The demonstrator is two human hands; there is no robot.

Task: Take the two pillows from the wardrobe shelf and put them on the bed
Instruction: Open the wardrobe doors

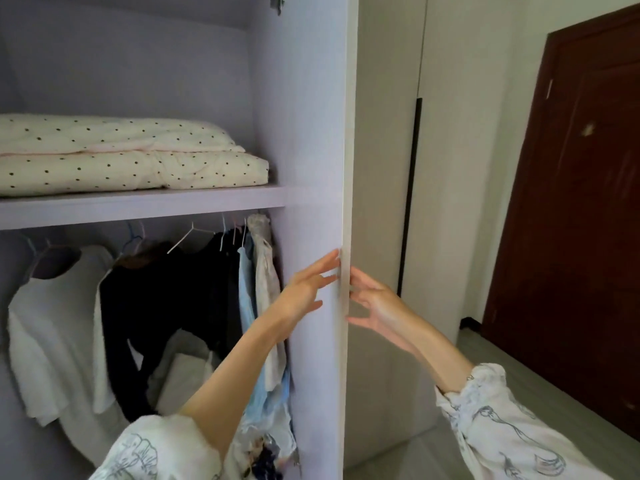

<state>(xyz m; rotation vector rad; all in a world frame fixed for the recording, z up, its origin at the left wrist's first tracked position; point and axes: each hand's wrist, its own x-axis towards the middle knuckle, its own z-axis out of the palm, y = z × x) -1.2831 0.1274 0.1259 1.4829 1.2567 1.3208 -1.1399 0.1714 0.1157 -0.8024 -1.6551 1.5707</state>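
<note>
Cream, black-dotted pillows lie stacked on the wardrobe shelf (145,206): the upper pillow (114,133) rests flat on the lower pillow (138,173), whose right corner comes close to the shelf's front edge. Neither is touched yet, and the bed is not in view.

Both hands are at the edge of the open wardrobe door (311,150), well below the shelf. The left hand (304,289) lies on the inner face with fingers spread and straight, fingertips at the edge. The right hand (372,299) sits on the outer side, fingers loosely extended toward the edge, thumb apart; it grips nothing that I can see. Whether either is pushing the door cannot be told.

Judging from this, the door is being handled and the reach for the pillows has not begun. The risks ahead:
- The door swinging back into the reach, if it is left unsteady.
- Pulling only the lower pillow would drag the upper one off and drop it to the floor.
- The shelf is high; a one-handed grab on soft filling may slip.
- Hanging clothes (173,306) below could catch a falling pillow or a sleeve (502,420).
</note>
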